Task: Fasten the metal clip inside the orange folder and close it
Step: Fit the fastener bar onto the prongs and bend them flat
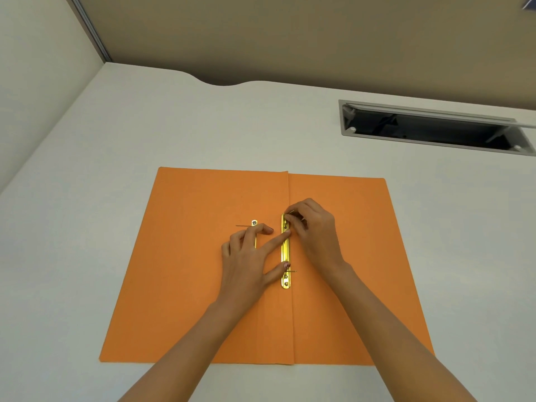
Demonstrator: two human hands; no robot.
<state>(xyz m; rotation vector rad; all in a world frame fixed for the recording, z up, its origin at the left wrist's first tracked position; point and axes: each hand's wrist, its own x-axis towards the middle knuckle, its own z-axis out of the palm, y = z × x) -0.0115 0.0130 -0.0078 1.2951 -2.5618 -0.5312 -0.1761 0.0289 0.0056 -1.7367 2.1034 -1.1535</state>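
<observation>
Orange folder (pixel 185 271): lies opened flat on the white worktop (pixel 116 126), both leaves spread, centre crease running away from the viewer.

Metal clip (pixel 285 250): brass-coloured bar, lengthwise along the crease at mid-folder, with a thin prong sticking out sideways near its close end. A second brass strip (pixel 255 232) lies parallel just to the left, mostly hidden under fingers, its far end showing.

Left hand (pixel 246 262): palm down, fingers spread; forefinger and thumb tips press on the clip bar, the other fingers rest over the second strip.

Right hand (pixel 314 227): fingers curled and drawn together, pinching at the far end of the clip; whatever it holds there is covered.

Surroundings: a grey-framed cable hatch (pixel 435 127), its lid raised, set into the worktop at far right, well apart from the folder; a partition wall (pixel 290 39) behind.
</observation>
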